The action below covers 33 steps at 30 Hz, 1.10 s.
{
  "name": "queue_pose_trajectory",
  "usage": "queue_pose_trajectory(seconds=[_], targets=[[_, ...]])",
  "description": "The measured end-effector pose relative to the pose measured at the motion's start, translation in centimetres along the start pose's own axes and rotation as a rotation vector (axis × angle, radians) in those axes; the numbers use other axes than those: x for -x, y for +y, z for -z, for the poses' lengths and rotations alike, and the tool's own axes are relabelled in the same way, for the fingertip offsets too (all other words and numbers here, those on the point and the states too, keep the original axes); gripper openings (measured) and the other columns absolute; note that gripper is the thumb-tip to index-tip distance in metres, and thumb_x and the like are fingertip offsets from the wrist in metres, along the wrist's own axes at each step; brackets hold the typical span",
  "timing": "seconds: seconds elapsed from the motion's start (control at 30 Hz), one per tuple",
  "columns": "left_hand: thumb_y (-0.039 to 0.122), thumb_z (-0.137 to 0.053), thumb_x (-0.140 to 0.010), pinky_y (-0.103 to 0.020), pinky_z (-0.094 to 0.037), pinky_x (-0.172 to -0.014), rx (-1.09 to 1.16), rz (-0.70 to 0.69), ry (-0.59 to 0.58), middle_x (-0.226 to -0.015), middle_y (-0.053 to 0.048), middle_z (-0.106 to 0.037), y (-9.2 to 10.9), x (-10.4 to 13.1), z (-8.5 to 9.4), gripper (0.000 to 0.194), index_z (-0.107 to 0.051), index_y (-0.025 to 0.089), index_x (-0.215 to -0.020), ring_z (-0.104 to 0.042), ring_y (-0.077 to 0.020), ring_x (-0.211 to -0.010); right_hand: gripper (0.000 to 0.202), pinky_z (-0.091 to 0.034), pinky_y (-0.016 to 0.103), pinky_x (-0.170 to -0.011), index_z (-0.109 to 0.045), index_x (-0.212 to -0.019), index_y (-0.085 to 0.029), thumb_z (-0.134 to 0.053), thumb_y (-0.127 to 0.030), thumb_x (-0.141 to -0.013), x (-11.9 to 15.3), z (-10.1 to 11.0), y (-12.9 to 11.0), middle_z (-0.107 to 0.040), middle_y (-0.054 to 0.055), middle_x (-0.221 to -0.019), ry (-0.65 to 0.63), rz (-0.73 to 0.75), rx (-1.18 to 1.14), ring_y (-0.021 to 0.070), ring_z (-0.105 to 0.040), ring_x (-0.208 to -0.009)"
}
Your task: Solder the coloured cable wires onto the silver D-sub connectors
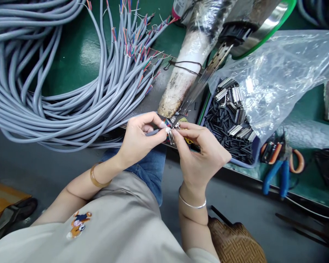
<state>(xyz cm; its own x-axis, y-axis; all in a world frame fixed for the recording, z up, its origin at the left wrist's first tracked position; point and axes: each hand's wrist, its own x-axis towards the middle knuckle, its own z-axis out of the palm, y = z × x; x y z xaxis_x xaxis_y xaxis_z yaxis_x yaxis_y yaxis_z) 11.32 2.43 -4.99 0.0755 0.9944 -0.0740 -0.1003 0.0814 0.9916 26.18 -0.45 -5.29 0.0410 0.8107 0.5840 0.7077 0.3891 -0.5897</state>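
My left hand (142, 133) is closed, thumb and index finger pinched, with a grey cable (152, 133) running between its fingers. Its fingertips meet those of my right hand (201, 144) at a small metal multi-pin connector (171, 138). My right hand is also closed in a pinch; the tiny piece between its fingertips is hidden. Thin coloured wires show around the connector. Just above my fingertips reaches the narrow tip of a soldering iron (219, 56), slanting down from the upper right. Beside it, a white wrapped tube (185, 62) ends close above my hands.
Many grey cables (79, 95) with stripped coloured ends lie left. Right of my hands, a blue bin (245, 163) holds black sleeves (219, 124) and metal connectors (235, 95), partly under a clear plastic bag (285, 65). Blue-handled pliers (276, 175) and orange-handled scissors (297, 160) lie farther right.
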Motion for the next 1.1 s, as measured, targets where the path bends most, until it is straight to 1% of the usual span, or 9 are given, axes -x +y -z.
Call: queue_pose_trajectory(seconds=[0.13,0.37,0.53,0.7,0.8,0.9,1.0,1.1], targets=[[0.016,-0.076,-0.072,-0.018,-0.031,-0.045,0.027,0.018,-0.009,-0.061,0.004,-0.055,0.02,-0.06,-0.03,0.017,-0.060,0.017,-0.068,-0.041,-0.0038,-0.048,0.009,-0.065,0.029,-0.077,-0.071,-0.088,-0.024,-0.073,-0.015,-0.089,-0.16,0.16,-0.21,-0.080,0.000,-0.095,-0.005,0.019,-0.007,0.0169,-0.078,-0.088],[0.020,-0.078,-0.071,-0.017,-0.037,-0.048,0.088,0.064,-0.026,-0.068,0.002,-0.059,-0.48,-0.03,-0.07,0.020,-0.058,0.016,-0.069,-0.045,-0.0043,-0.052,0.008,-0.064,0.026,-0.072,-0.069,-0.086,-0.023,-0.073,-0.018,-0.090,0.35,0.26,-0.01,-0.079,0.000,-0.093,-0.052,-0.051,-0.030,0.0152,-0.077,-0.082],[0.018,-0.075,-0.073,-0.018,-0.036,-0.046,0.021,0.028,-0.010,-0.064,0.003,-0.055,-0.54,-0.08,-0.10,0.019,-0.057,0.017,-0.069,-0.043,-0.0047,-0.051,0.009,-0.063,0.026,-0.076,-0.071,-0.087,-0.024,-0.075,-0.016,-0.089,0.00,0.05,0.13,-0.079,-0.002,-0.092,-0.034,-0.026,-0.051,0.0150,-0.077,-0.086],[0.018,-0.077,-0.073,-0.018,-0.033,-0.044,-0.007,0.003,0.004,-0.060,0.004,-0.053,-0.06,-0.16,-0.13,0.020,-0.058,0.017,-0.068,-0.043,-0.0044,-0.048,0.009,-0.065,0.030,-0.077,-0.074,-0.086,-0.025,-0.074,-0.017,-0.089,-0.50,0.11,-0.21,-0.079,-0.001,-0.091,-0.014,-0.023,-0.059,0.0175,-0.078,-0.086],[0.018,-0.081,-0.072,-0.018,-0.036,-0.045,0.015,-0.003,0.012,-0.061,0.003,-0.057,0.10,-0.22,-0.08,0.023,-0.058,0.018,-0.067,-0.048,-0.0058,-0.050,0.006,-0.066,0.031,-0.074,-0.074,-0.087,-0.024,-0.074,-0.019,-0.089,-0.39,0.30,-0.44,-0.080,0.000,-0.092,-0.016,-0.055,-0.059,0.0194,-0.079,-0.086],[0.020,-0.084,-0.071,-0.018,-0.038,-0.045,0.044,0.007,0.003,-0.062,0.002,-0.059,0.14,-0.29,-0.02,0.026,-0.059,0.018,-0.067,-0.052,-0.0069,-0.052,0.004,-0.067,0.030,-0.071,-0.072,-0.087,-0.023,-0.074,-0.019,-0.089,-0.18,0.47,-0.65,-0.081,0.001,-0.094,-0.016,-0.119,-0.082,0.0203,-0.080,-0.088],[0.018,-0.082,-0.071,-0.018,-0.038,-0.045,0.076,0.039,-0.024,-0.063,0.002,-0.060,0.20,-0.39,0.05,0.022,-0.060,0.018,-0.067,-0.050,-0.0058,-0.051,0.006,-0.066,0.026,-0.070,-0.071,-0.086,-0.022,-0.075,-0.018,-0.089,-0.12,0.54,-0.77,-0.081,0.001,-0.095,0.001,-0.155,-0.107,0.0185,-0.080,-0.088],[0.014,-0.079,-0.070,-0.017,-0.034,-0.043,0.086,0.059,-0.041,-0.065,0.001,-0.061,0.22,-0.51,0.11,0.019,-0.060,0.017,-0.067,-0.044,-0.0039,-0.049,0.008,-0.065,0.024,-0.069,-0.070,-0.085,-0.022,-0.075,-0.017,-0.089,-0.11,0.56,-0.64,-0.081,0.000,-0.095,0.003,-0.152,-0.105,0.0163,-0.080,-0.085]])
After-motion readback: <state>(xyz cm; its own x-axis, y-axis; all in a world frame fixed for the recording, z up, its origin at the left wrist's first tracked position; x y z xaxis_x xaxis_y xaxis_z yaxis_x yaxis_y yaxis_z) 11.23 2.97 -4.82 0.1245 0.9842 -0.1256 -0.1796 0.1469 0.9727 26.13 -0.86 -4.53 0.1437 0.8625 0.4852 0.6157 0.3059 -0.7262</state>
